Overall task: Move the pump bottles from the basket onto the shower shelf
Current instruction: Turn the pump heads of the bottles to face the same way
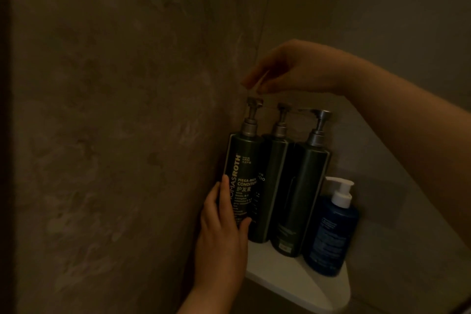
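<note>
The light was very dim, so colours and small print were hard to read. The left hand point(221, 232) showed near the lower edge with its forearm cut off by the frame. Its fingers point(225, 194) covered the lower left part of a tall dark green conditioner bottle point(244, 160) with a silver pump. Whether that bottle's base sat on the shelf could not be told, since the hand hid it. The middle bottle point(271, 186), of the same dark green and silver make, was partly hidden behind the conditioner bottle, with only a sliver of its label showing. The third bottle point(303, 186), again the same kind, showed print too blurred to read.

All three were upright, close side by side, in the corner above the white rounded shower shelf point(293, 285). The conditioner bottle was nearest the mottled brown stone wall point(114, 135). A shorter blue bottle point(331, 234) with a white pump stood on the shelf just beside the third bottle.

The left hand's fingers were curled round the conditioner bottle's lower left side, lying over its label. The right hand point(293, 69) hung over that bottle's pump head. Its fingers drooped loosely together, their tips just above the pump and apart from it, holding nothing.
</note>
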`<state>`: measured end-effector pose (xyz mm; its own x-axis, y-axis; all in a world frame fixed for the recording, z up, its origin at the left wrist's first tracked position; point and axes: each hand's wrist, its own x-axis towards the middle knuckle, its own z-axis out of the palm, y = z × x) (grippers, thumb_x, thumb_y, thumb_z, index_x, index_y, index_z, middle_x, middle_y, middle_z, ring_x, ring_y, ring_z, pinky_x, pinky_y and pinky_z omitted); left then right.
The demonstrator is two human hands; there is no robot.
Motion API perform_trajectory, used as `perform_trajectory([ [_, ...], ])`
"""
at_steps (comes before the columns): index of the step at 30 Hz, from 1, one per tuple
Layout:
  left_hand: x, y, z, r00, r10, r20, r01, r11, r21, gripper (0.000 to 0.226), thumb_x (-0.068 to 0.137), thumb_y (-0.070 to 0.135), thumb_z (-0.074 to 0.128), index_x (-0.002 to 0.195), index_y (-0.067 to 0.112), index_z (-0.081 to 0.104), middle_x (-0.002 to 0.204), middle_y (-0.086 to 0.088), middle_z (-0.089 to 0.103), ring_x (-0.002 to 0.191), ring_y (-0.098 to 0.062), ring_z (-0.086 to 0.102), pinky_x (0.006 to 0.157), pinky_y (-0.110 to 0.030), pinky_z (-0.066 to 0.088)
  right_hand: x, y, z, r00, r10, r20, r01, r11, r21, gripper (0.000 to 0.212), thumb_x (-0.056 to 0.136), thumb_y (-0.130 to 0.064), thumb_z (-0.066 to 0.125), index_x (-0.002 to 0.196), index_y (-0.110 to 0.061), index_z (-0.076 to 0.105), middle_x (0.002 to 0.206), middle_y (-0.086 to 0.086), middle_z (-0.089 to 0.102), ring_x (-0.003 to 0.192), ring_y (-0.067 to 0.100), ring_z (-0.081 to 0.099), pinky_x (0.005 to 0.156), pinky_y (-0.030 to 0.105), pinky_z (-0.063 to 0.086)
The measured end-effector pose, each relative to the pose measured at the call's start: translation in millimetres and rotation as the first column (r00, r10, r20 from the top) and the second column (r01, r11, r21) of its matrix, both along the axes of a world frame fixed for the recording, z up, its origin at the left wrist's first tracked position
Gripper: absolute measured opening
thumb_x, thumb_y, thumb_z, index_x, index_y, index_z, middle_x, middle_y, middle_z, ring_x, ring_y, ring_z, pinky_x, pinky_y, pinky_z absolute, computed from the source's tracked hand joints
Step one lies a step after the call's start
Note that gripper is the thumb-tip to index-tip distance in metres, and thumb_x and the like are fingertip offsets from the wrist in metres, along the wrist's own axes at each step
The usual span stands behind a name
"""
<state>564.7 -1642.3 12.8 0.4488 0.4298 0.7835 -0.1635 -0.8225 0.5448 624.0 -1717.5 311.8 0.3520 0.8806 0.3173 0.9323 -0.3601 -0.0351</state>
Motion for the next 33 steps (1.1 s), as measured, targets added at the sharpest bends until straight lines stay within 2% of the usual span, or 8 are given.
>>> perform_trajectory([
  [3, 0.1, -0.6, 0.6, 1.000, 0.014, -0.008, -0.014, 1.000, 0.003, 0.094, 0.086, 0.034, 0.060, 0.140, 0.039, -0.016, 0.148, -0.002, 0.022, 0.129, -0.016, 0.036, 0.098, -0.031, 0.041, -2.7, -7.2, -1.7, 0.999, 0.003, 0.034, -0.002, 0.999, -0.049, 0.027, 0.082, -0.019, 0.069, 0.098, -0.040, 0.070, 0.090, -0.015, 0.073, 0.085, -0.006, 0.065, 0.084, 0.018, 0.047],
  [7, -1.1, -2.8, 2.5, 0.999, 0.041, -0.026, -0.041, 0.999, 0.015, 0.093, 0.085, 0.032, 0.063, 0.143, 0.035, -0.009, 0.147, -0.006, 0.027, 0.127, -0.020, 0.041, 0.095, -0.030, 0.041, -1.7, -6.2, -10.6, 0.999, 0.007, 0.048, -0.008, 1.000, 0.009, 0.022, 0.081, -0.022, 0.071, 0.095, -0.038, 0.071, 0.090, -0.015, 0.073, 0.083, -0.006, 0.065, 0.083, 0.019, 0.049],
  [9, -1.0, -3.4, 3.3, 0.998, 0.060, -0.020, -0.060, 0.998, 0.024, 0.094, 0.082, 0.027, 0.068, 0.146, 0.027, -0.002, 0.143, -0.011, 0.034, 0.122, -0.025, 0.047, 0.092, -0.034, 0.045, 0.1, -5.9, -14.4, 0.999, 0.013, 0.036, -0.014, 0.999, 0.051, 0.019, 0.081, -0.023, 0.071, 0.094, -0.037, 0.072, 0.090, -0.015, 0.073, 0.084, -0.003, 0.066, 0.085, 0.023, 0.052],
  [12, -0.9, -4.0, 3.9, 0.997, 0.078, -0.017, -0.078, 0.997, 0.019, 0.094, 0.081, 0.024, 0.069, 0.146, 0.024, 0.002, 0.140, -0.014, 0.038, 0.119, -0.028, 0.050, 0.089, -0.036, 0.048, 0.9, -5.1, -19.4, 0.999, 0.029, 0.022, -0.031, 0.995, 0.095, 0.017, 0.080, -0.024, 0.072, 0.089, -0.039, 0.072, 0.089, -0.010, 0.074, 0.087, 0.015, 0.068, 0.086, 0.038, 0.054],
  [17, -0.6, -5.9, 5.0, 0.993, 0.115, -0.018, -0.114, 0.993, 0.017, 0.096, 0.077, 0.022, 0.073, 0.147, 0.018, 0.009, 0.136, -0.017, 0.043, 0.114, -0.031, 0.054, 0.083, -0.042, 0.055, 0.1, -2.2, -23.8, 0.998, 0.061, 0.033, -0.065, 0.988, 0.141, 0.021, 0.079, -0.023, 0.073, 0.083, -0.042, 0.069, 0.090, -0.008, 0.074, 0.088, 0.015, 0.068, 0.086, 0.040, 0.053],
  [23, 1.0, -6.8, 5.2, 0.989, 0.143, -0.026, -0.142, 0.990, 0.018, 0.095, 0.076, 0.023, 0.075, 0.147, 0.018, 0.012, 0.133, -0.018, 0.044, 0.113, -0.032, 0.054, 0.081, -0.046, 0.055, -0.7, -1.7, -25.9, 0.996, 0.077, 0.042, -0.082, 0.985, 0.151, 0.019, 0.078, -0.022, 0.074, 0.089, -0.037, 0.070, 0.090, -0.010, 0.072, 0.087, 0.008, 0.067, 0.088, 0.035, 0.052],
  [28, 2.5, -7.0, 5.0, 0.988, 0.154, -0.026, -0.153, 0.988, 0.020, 0.093, 0.076, 0.023, 0.074, 0.147, 0.017, 0.013, 0.132, -0.019, 0.045, 0.113, -0.033, 0.053, 0.080, -0.045, 0.056, -0.2, -2.8, -26.2, 0.996, 0.081, 0.043, -0.087, 0.984, 0.156, 0.021, 0.078, -0.022, 0.074, 0.083, -0.042, 0.067, 0.090, -0.012, 0.072, 0.087, 0.003, 0.066, 0.089, 0.033, 0.052],
  [33, -0.2, -4.6, 6.7, 0.988, 0.153, -0.020, -0.153, 0.988, 0.033, 0.094, 0.074, 0.023, 0.077, 0.146, 0.015, 0.016, 0.131, -0.020, 0.046, 0.112, -0.033, 0.055, 0.079, -0.044, 0.056, 3.1, -2.3, -27.7, 0.994, 0.090, 0.066, -0.100, 0.981, 0.166, 0.024, 0.079, -0.017, 0.073, 0.086, -0.039, 0.068, 0.082, -0.021, 0.067, 0.076, -0.013, 0.061, 0.077, 0.011, 0.049],
])
